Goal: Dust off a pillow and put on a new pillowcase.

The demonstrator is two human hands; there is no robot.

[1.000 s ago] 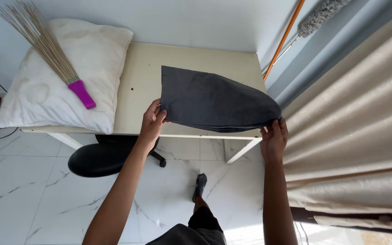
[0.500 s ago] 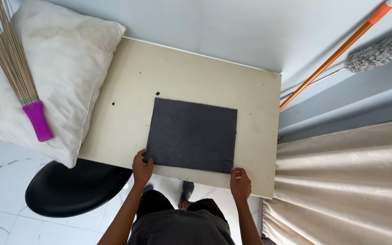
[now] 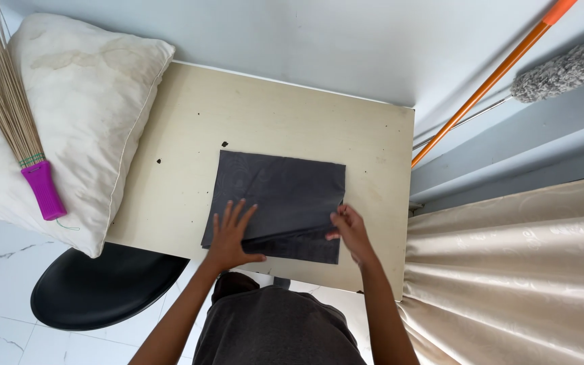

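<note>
A dark grey folded cloth (image 3: 278, 196) lies flat on a cream table (image 3: 292, 128), near its front edge. My left hand (image 3: 232, 233) rests flat on the cloth's front left part, fingers spread. My right hand (image 3: 349, 230) pinches the upper layer at the cloth's right edge, lifting it slightly off the layer below.
A white pillow (image 3: 82, 115) covers the table's left end, with a stick broom with a purple handle (image 3: 25, 149) on it. A black round stool (image 3: 103, 284) stands below. An orange pole (image 3: 488, 81) and a grey duster (image 3: 562, 67) lean at the right wall. A beige curtain (image 3: 522, 270) hangs at the right.
The cloth went from held in the air to lying flat on the table. My left hand now presses on it, and my right hand has taken the right edge of the top layer.
</note>
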